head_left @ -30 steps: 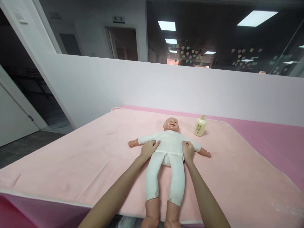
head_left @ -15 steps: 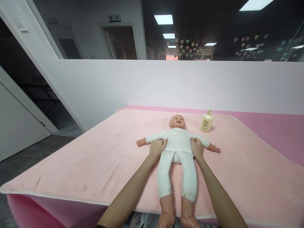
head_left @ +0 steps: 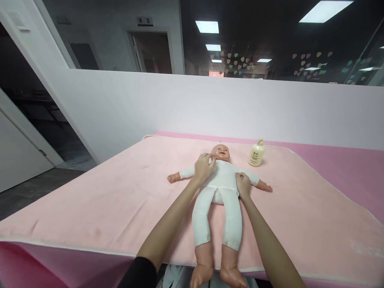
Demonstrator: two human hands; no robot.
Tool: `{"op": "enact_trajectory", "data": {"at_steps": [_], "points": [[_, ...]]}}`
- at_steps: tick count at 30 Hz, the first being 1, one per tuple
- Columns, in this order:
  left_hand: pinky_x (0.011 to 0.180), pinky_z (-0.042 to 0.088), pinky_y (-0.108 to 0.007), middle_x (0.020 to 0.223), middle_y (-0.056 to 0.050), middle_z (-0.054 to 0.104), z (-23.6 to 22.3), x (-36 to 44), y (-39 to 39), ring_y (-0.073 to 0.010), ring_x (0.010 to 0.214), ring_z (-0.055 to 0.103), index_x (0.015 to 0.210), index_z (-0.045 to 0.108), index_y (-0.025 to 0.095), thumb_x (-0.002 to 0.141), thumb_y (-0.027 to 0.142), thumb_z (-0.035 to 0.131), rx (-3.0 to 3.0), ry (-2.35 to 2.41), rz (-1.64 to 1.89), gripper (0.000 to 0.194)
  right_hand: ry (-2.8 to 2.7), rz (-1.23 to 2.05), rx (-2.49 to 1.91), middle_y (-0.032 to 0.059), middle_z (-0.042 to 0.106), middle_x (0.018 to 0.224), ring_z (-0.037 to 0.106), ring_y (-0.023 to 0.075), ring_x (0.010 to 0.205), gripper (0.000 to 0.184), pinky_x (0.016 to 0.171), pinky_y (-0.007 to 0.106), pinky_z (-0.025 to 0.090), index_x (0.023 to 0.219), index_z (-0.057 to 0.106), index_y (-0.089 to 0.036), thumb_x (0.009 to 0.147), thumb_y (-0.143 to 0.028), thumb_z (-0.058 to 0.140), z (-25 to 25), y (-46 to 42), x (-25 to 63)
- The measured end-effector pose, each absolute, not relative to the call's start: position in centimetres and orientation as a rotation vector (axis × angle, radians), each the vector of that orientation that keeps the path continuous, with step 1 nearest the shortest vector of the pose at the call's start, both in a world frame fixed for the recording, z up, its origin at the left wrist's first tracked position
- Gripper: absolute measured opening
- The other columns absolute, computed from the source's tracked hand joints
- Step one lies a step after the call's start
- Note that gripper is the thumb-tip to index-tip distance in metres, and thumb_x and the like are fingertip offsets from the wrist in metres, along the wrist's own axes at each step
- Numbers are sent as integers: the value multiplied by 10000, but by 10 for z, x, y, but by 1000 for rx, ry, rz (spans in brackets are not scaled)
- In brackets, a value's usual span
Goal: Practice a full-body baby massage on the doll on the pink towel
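On its back lies a baby doll (head_left: 222, 172) with a white cloth body, its head toward the wall, its arms spread and its feet at the near edge. My left hand (head_left: 204, 169) is at the doll's shoulder on the left, fingers slightly bent and apart, reaching beside its neck and chin. At the other side of the chest, under the doll's arm, my right hand (head_left: 243, 185) is closed against the white cloth. Its fingertips are partly hidden. A pale yellow pump bottle (head_left: 256, 153) stands upright beyond the doll's arm on the right.
A light pink blanket (head_left: 120, 192) covers the table, with a darker pink surface (head_left: 348, 170) showing at the back and right. Behind rises a white wall (head_left: 240, 108) with a window above. A door (head_left: 21, 148) is at the far left.
My left hand has moved up from the doll's side to its shoulder and neck, and its fingers have loosened. My right hand stays at the doll's side. The view has shifted slightly.
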State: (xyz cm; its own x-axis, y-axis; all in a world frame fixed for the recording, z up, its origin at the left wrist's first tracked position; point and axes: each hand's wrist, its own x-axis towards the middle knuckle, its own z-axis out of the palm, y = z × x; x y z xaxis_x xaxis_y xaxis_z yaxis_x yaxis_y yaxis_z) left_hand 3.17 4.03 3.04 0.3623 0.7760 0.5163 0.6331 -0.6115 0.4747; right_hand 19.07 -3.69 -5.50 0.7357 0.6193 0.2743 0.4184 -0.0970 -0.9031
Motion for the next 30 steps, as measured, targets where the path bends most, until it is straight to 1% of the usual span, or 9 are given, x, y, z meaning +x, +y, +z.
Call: {"op": "enact_trajectory", "data": {"at_steps": [5,8,11,13,16,20,25,28,30], "points": [[978,348,-329,1264,-92,519,21,63,64,-210,1155,451,1225,475,166,885,330,372,2399,1192,1204,391,-848,177,-1718,3,523,541,458,171,573,259,541,255,300,545,440,-208,732,-383,399,-57,-35,192],[1033,295,-354,1373,-96,420,2,70,68,-225,1255,365,1282,431,167,852,292,416,2583,1071,1136,448,-864,167,-1739,7,535,556,458,173,581,258,552,256,295,561,439,-210,747,-379,384,-57,-36,193],[1074,229,-386,1455,-95,299,-12,72,68,-251,1343,234,1369,318,154,832,296,433,2663,1019,1058,567,-905,125,-1809,3,514,553,434,165,561,262,544,253,265,573,425,-210,766,-382,376,-55,-39,192],[1085,200,-409,1471,-90,266,-14,71,68,-263,1361,193,1400,253,152,829,318,433,2649,1023,1025,621,-950,47,-1870,1,492,550,400,157,538,270,534,253,229,593,426,-210,785,-390,363,-51,-41,190],[1088,185,-436,1473,-90,261,-12,71,69,-266,1364,188,1406,228,149,822,335,432,2597,1035,994,646,-1038,-110,-1872,0,483,558,368,144,520,271,539,255,201,625,439,-207,806,-388,347,-41,-41,185],[1099,175,-426,1442,-104,324,-9,70,68,-244,1355,221,1382,269,125,800,277,434,2554,1018,1085,624,-1124,-189,-1795,14,519,595,403,139,550,279,559,254,218,619,442,-196,814,-370,342,-25,-33,178],[1073,271,-385,1382,-137,402,-11,70,69,-235,1295,334,1343,324,94,771,233,452,2480,905,1220,603,-1134,-134,-1758,31,570,659,453,152,606,248,585,260,259,633,487,-189,783,-357,381,-8,-4,176],[1051,314,-411,1377,-132,405,-14,70,73,-241,1279,355,1343,328,122,761,208,448,2429,841,1262,600,-936,-46,-1667,37,606,734,516,167,695,214,657,259,333,677,521,-184,756,-347,407,0,26,182],[1047,321,-424,1374,-128,407,-16,70,74,-248,1277,354,1342,332,134,750,196,459,2417,809,1281,608,-778,75,-1628,52,630,839,552,176,781,214,719,258,372,766,550,-175,735,-365,457,-1,47,187]]}}
